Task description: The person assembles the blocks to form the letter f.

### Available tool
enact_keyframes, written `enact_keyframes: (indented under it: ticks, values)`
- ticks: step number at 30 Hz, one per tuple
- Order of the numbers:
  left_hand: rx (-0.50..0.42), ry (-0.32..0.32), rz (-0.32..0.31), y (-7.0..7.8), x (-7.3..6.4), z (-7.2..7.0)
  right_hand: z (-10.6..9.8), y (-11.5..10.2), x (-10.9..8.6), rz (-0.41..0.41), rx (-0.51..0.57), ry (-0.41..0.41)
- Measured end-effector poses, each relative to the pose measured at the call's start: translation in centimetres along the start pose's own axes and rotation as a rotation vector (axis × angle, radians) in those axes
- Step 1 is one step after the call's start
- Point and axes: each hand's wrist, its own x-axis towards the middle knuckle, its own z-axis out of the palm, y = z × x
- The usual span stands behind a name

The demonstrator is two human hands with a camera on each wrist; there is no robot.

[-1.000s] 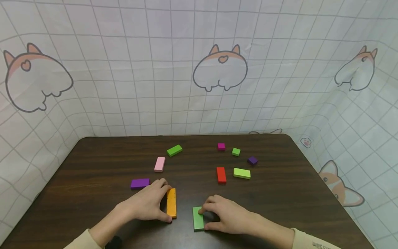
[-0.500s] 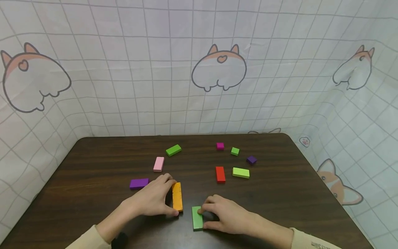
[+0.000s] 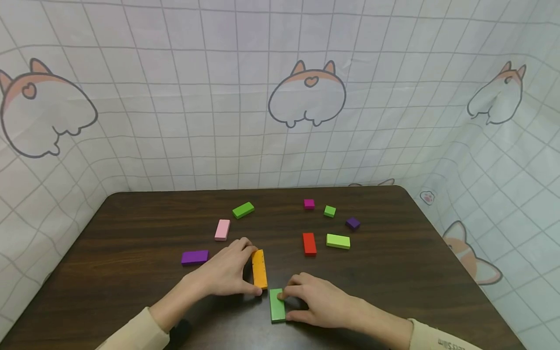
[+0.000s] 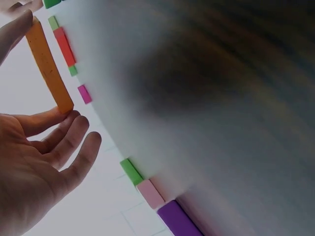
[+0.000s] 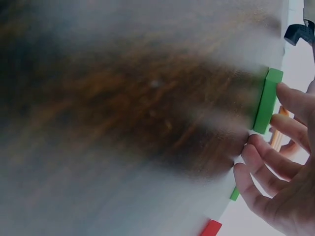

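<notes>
My left hand (image 3: 232, 267) pinches a long orange block (image 3: 259, 270) by its two ends, thumb at the near end and index finger at the far end. In the left wrist view, the orange block (image 4: 49, 64) shows against the pale backdrop, off the tabletop's surface. My right hand (image 3: 321, 301) holds a flat green block (image 3: 277, 306) on the table, index finger on its top and thumb at its near right corner. The orange block's near end is close behind the green block's far end. In the right wrist view, the other fingers (image 5: 256, 172) lie bent beside the green block (image 5: 268, 101).
Left of centre lie a purple block (image 3: 195, 257), a pink block (image 3: 222, 230) and a green block (image 3: 243, 210). On the right are red (image 3: 309, 244) and lime (image 3: 338, 241) blocks, with small magenta (image 3: 309, 204), green (image 3: 330, 211) and dark purple (image 3: 353, 223) blocks behind. A patterned cloth (image 3: 197, 121) hangs beyond the table.
My left hand has carried the orange block to the right and further from me, towards the green block's far end. My right hand and the green block have stayed in place.
</notes>
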Motion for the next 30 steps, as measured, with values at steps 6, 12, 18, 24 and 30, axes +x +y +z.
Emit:
enact_keyframes:
  ticks: [6, 12, 18, 24, 30]
  values:
    - [0.014, 0.008, 0.014, 0.5, 0.8, -0.1, -0.1, 0.0, 0.0, -0.006, 0.015, -0.007]
    - [0.026, 0.000, 0.028, 0.8, 1.6, 0.0, -0.2, 0.4, 0.0, -0.009, 0.025, -0.014]
    - [0.032, -0.017, 0.032, 1.1, 2.0, 0.1, -0.1, 0.6, -0.1, -0.013, 0.037, -0.019]
    - [0.056, -0.020, 0.042, 1.5, 2.3, 0.2, -0.2, 0.6, -0.1, -0.005, 0.050, -0.029]
    - [0.063, -0.033, 0.044, 1.7, 2.7, 0.4, 0.0, 0.6, -0.2, -0.016, 0.050, -0.019]
